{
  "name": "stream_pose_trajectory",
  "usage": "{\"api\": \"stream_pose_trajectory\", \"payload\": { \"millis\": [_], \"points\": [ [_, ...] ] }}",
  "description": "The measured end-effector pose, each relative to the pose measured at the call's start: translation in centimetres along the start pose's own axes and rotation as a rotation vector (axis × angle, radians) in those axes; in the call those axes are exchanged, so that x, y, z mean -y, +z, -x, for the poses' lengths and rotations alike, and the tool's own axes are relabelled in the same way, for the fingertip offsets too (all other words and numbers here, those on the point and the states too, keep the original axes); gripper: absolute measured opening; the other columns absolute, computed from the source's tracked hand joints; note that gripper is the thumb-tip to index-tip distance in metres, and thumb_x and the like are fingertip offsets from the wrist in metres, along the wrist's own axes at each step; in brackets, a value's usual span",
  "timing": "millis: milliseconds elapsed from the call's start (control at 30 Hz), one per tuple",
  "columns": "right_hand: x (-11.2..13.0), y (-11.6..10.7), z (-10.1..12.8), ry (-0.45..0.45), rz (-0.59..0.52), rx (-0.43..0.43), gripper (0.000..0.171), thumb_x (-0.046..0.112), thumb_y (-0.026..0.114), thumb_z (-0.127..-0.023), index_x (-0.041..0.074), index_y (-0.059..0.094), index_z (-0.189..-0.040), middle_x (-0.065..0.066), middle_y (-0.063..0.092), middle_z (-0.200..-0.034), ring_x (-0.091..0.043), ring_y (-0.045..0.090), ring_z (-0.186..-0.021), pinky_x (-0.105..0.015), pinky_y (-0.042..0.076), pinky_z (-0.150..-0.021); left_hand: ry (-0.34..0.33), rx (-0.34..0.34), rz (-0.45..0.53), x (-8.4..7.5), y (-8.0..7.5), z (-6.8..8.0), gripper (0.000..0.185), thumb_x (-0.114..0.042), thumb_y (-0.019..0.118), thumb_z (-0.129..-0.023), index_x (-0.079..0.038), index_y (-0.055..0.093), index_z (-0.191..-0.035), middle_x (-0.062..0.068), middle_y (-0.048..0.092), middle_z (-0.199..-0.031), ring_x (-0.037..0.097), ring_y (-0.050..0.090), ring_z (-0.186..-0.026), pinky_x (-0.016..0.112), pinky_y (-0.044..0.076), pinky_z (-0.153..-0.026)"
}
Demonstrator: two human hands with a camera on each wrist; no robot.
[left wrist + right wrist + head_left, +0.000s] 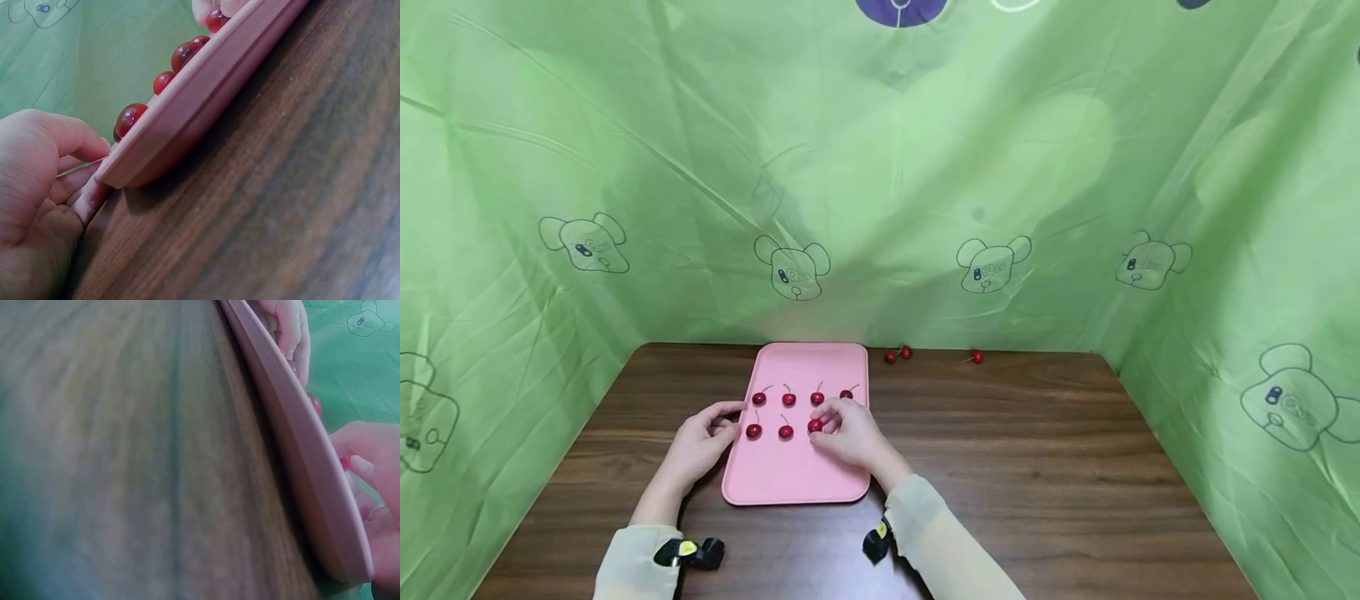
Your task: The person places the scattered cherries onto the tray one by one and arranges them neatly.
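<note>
Risk of nudging neighbouring cherries (786, 431) across the pink tray (797, 475): right hand (850, 437) pinching a cherry (815, 426), left hand (703, 442) loosely curled, touching the tray's left rim.

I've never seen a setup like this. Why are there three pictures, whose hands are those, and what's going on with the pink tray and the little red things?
No machine here: a person wears three cameras. The wide picture comes from one on the head, looking down at a wooden table walled by green cloth. The two close pictures come from cameras strapped to each wrist, so they look skewed and partly blurred.

On the table lies a pink tray with cherries set in rows: four behind, three in front. Three more cherries lie loose on the table beyond the tray.

The left hand rests against the tray's left edge; the left wrist view shows its fingers touching the rim. The right hand is over the tray, fingertips at the rightmost front cherry; whether its grip has closed on it cannot be told.
</note>
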State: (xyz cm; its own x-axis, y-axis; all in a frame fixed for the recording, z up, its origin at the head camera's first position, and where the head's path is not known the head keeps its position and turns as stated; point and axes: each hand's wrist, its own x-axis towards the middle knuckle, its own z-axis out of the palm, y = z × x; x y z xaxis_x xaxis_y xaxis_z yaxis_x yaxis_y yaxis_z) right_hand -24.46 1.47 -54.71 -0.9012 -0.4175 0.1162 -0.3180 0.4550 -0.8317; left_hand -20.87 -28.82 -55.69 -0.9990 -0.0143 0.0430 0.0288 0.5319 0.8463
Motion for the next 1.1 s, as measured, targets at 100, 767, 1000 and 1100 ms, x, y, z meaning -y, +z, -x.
{"api": "stream_pose_trajectory", "payload": {
  "millis": [100, 767, 1000, 1100],
  "points": [
    [-0.11, 0.15, 0.04, -0.006, 0.011, 0.001, 0.023, 0.011, 0.088, -0.089, 0.013, 0.077, -0.109, 0.001, 0.071, -0.096, -0.004, 0.062, -0.080, -0.023, 0.052, -0.075, 0.000, -0.001, -0.001, 0.08, -0.07, 0.08, 0.038, -0.008, 0.068, -0.105, -0.008, 0.070, -0.143, 0.013, 0.072, -0.108, 0.017, 0.065, -0.090, 0.025, 0.053, -0.076],
    [-0.12, -0.07, -0.11, -0.041, 0.049, 0.014, 0.022, 0.009, 0.084, -0.086, 0.010, 0.077, -0.107, -0.003, 0.072, -0.094, -0.006, 0.063, -0.078, -0.022, 0.052, -0.079, 0.000, -0.010, -0.005, 0.22, 0.00, 0.03, 0.038, -0.007, 0.069, -0.104, -0.008, 0.070, -0.142, 0.012, 0.073, -0.106, 0.016, 0.066, -0.090, 0.024, 0.053, -0.076],
    [0.03, -0.36, 0.04, -0.046, 0.049, 0.013, 0.022, 0.010, 0.084, -0.087, 0.008, 0.078, -0.108, -0.005, 0.072, -0.096, -0.010, 0.065, -0.080, -0.023, 0.052, -0.080, -0.003, -0.009, 0.000, 0.06, 0.21, 0.11, 0.037, -0.008, 0.069, -0.105, -0.008, 0.071, -0.142, 0.012, 0.073, -0.106, 0.016, 0.066, -0.089, 0.024, 0.053, -0.076],
    [0.08, -0.39, 0.03, -0.048, 0.052, 0.001, 0.022, 0.010, 0.084, -0.087, 0.008, 0.078, -0.108, -0.004, 0.072, -0.097, -0.011, 0.065, -0.080, -0.024, 0.052, -0.080, -0.001, -0.009, -0.002, -0.03, 0.19, 0.06, 0.037, -0.007, 0.069, -0.105, -0.008, 0.070, -0.142, 0.012, 0.073, -0.106, 0.017, 0.065, -0.090, 0.024, 0.053, -0.076]
  ]
}}
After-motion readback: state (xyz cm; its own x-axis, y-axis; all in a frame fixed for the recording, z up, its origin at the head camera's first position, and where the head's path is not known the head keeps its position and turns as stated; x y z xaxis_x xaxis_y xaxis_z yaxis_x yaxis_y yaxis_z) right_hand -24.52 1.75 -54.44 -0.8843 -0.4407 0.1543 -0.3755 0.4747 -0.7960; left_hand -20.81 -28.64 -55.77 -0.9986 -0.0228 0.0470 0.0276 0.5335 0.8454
